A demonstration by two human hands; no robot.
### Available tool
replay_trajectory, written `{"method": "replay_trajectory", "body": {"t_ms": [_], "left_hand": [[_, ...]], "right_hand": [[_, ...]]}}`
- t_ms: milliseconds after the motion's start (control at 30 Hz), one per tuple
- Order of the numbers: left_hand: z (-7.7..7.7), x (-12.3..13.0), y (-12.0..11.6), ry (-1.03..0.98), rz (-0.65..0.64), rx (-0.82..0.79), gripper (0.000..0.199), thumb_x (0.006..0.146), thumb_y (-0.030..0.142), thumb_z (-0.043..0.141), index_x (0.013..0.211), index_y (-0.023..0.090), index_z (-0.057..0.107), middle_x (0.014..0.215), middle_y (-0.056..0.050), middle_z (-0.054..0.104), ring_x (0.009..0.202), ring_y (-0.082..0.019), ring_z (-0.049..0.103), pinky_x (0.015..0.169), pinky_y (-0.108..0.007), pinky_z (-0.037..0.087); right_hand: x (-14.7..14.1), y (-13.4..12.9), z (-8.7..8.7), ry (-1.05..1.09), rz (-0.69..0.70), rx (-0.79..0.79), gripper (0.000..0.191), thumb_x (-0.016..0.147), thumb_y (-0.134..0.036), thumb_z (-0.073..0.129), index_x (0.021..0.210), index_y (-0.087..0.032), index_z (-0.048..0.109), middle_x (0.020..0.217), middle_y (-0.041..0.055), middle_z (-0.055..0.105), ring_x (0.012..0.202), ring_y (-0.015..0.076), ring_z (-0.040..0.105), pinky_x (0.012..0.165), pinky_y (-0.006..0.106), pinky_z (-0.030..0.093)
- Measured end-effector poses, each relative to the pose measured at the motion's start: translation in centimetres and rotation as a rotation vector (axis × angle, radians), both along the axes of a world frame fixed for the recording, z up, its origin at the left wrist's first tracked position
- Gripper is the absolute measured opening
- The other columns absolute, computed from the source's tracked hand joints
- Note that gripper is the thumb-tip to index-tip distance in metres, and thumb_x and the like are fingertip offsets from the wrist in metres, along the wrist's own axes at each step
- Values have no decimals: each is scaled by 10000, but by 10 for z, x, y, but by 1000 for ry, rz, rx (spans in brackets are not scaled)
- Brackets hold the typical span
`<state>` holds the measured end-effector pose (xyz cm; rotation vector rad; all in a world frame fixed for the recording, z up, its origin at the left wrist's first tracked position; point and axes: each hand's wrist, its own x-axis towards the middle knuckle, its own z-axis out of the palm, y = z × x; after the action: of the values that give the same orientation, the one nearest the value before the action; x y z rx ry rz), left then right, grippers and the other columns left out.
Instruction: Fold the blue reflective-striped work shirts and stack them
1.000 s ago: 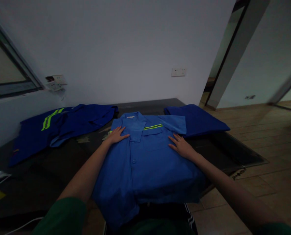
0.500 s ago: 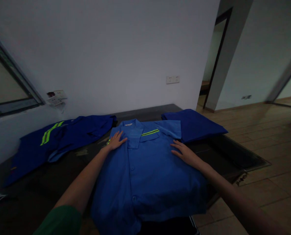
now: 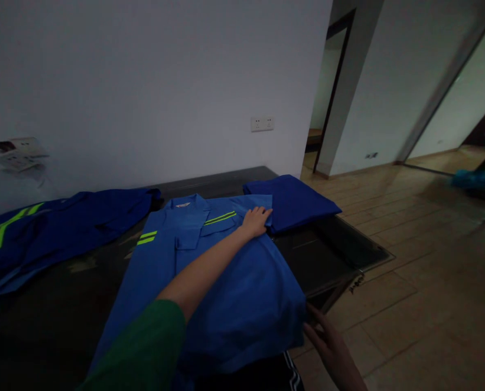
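Nearest, at four o'clock from the middle of the short-sleeved blue work shirt (image 3: pixel 242 296), the right hand (image 3: pixel 327 336) is held with its fingertips at the hem corner (image 3: pixel 296 334). The shirt is laid front side up, collar (image 3: pixel 200 205) at eleven o'clock, its lower part brought towards the body past the tabletop (image 3: pixel 311 255). The left forearm (image 3: pixel 209 271) is stretched across the shirt front, and the left hand (image 3: pixel 257 221) is laid on the short sleeve (image 3: pixel 258 201), between one and two o'clock, with fingers curved. In this dim light it cannot be told whether cloth is pinched in either grip.

For good handling, the side edge should be kept straight between the two hands, and the tension should be matched at both ends so that the front is not skewed. The forearm is best kept lifted, as the chest could otherwise be rucked by it.

Beyond the sleeve, at two o'clock, a folded dark-blue garment (image 3: pixel 293 203) is met by the sleeve end and should not be dragged along. Well apart, between nine and ten o'clock, a striped dark-blue garment (image 3: pixel 73 228) is spread.
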<state>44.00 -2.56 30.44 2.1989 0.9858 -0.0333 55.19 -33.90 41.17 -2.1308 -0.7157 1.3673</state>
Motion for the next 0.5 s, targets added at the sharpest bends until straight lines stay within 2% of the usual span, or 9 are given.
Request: {"method": "replay_trajectory", "body": {"t_ms": [67, 167, 267, 367, 433, 500], "left_hand": [[-3, 13, -4, 2, 57, -38, 620, 763, 93, 599, 1349, 247, 469, 1331, -111, 508, 1252, -294, 454, 1037, -459, 372], [-9, 20, 4, 0, 189, -144, 432, 817, 108, 540, 1231, 230, 563, 1277, -113, 548, 1191, -293, 514, 995, -463, 407], [-17, 20, 23, -30, 356, -279, 261, 799, 117, 579, 1037, 199, 647, 1157, -106, 625, 1151, -286, 554, 972, -426, 427], [-21, 14, 47, -114, 550, -442, 78, 754, 96, 618, 794, 157, 646, 918, -100, 683, 993, -260, 634, 862, -365, 490], [-19, 2, 63, -213, 687, -558, 80, 768, 98, 595, 707, 149, 604, 741, -70, 664, 805, -213, 659, 745, -325, 520], [-12, -20, 81, -352, 819, -650, 113, 798, 116, 557, 694, 155, 573, 622, -23, 615, 661, -157, 627, 661, -281, 520]], "right_hand": [[-7, 1, -8, 87, -56, -9, 650, 675, -674, 663, 1122, -202, 675, 1183, 143, 671, 1037, 297, 659, 881, 415, 549], [-16, 7, -3, 193, -124, -54, 634, 620, -652, 726, 1056, -193, 692, 1149, 131, 687, 1066, 314, 639, 924, 440, 517], [-22, 11, 14, 264, -239, -106, 612, 608, -570, 780, 1087, -208, 664, 1130, 92, 695, 1092, 299, 621, 925, 417, 509], [-29, 13, 34, 272, -358, -115, 537, 603, -518, 803, 1019, -218, 643, 1016, 51, 711, 952, 260, 659, 816, 349, 540], [-34, 16, 48, 248, -363, -87, 456, 614, -481, 809, 935, -216, 625, 914, 33, 704, 816, 219, 659, 724, 291, 540], [-40, 21, 63, 206, -311, -10, 395, 653, -440, 793, 927, -220, 611, 893, 32, 691, 789, 198, 647, 697, 254, 529]]}}
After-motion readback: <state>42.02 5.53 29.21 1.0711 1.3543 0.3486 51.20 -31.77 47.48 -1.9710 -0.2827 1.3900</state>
